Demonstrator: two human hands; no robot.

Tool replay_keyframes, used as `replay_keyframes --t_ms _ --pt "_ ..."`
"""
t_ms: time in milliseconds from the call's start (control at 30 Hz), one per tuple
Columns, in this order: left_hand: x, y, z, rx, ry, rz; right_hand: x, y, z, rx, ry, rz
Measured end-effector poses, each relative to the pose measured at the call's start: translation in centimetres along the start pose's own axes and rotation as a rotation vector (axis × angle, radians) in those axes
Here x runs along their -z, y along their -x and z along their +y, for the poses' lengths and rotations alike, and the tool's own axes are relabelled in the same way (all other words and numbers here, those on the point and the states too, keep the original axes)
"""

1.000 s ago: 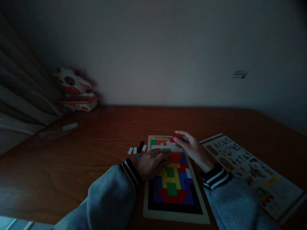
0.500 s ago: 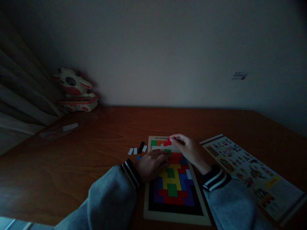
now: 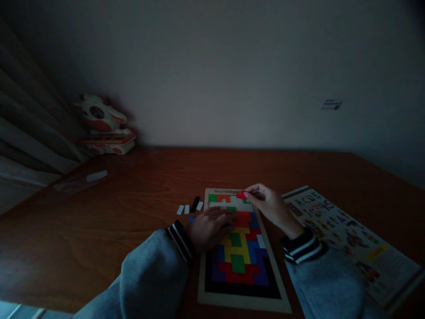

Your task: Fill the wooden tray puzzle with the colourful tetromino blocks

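Note:
A wooden puzzle board (image 3: 245,301) lies on the table, filled mostly with coloured block pieces; bare patches show near its far end. Over its far right corner, my right hand (image 3: 267,204) pinches a red puzzle piece (image 3: 241,195) between thumb and fingers. My left hand (image 3: 212,226) rests palm down across the board's left side, fingers stretched toward a green piece (image 3: 231,210). Whether anything lies under that palm is hidden. Left of the board are a black strip piece (image 3: 195,204), several small white pieces (image 3: 180,209) and a blue piece (image 3: 191,219), partly covered by the left hand.
A printed pattern sheet (image 3: 352,239) lies right of the board. At the back left of the wooden table (image 3: 139,230) stands a cow-shaped toy keyboard (image 3: 108,139). A white strip (image 3: 97,176) lies near the left edge, beside a curtain (image 3: 26,133). A wall rises behind.
My right hand has moved a little to the right with the red piece, lifting it away from beside the orange piece. My left hand stays in place.

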State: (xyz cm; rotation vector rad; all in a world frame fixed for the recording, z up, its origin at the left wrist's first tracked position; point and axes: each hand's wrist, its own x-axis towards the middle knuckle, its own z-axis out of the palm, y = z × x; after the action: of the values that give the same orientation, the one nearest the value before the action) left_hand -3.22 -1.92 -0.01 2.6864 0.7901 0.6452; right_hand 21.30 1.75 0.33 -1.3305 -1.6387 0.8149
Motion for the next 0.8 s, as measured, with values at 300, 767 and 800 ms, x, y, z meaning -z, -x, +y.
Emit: replay_keyframes --t_ms 300,767,800 --pt "0.12 -0.01 0.19 -0.006 0.013 -0.004 -0.17 0.34 -0.62 0.264 0.321 -0.029" --pt "0.30 -0.08 0.34 0.015 -0.014 -0.029 -0.23 0.49 -0.69 0.131 0.255 -0.140" --pt "0.36 -0.09 0.37 0.010 -0.014 -0.029 -0.17 0.52 -0.81 0.149 0.265 -0.156"
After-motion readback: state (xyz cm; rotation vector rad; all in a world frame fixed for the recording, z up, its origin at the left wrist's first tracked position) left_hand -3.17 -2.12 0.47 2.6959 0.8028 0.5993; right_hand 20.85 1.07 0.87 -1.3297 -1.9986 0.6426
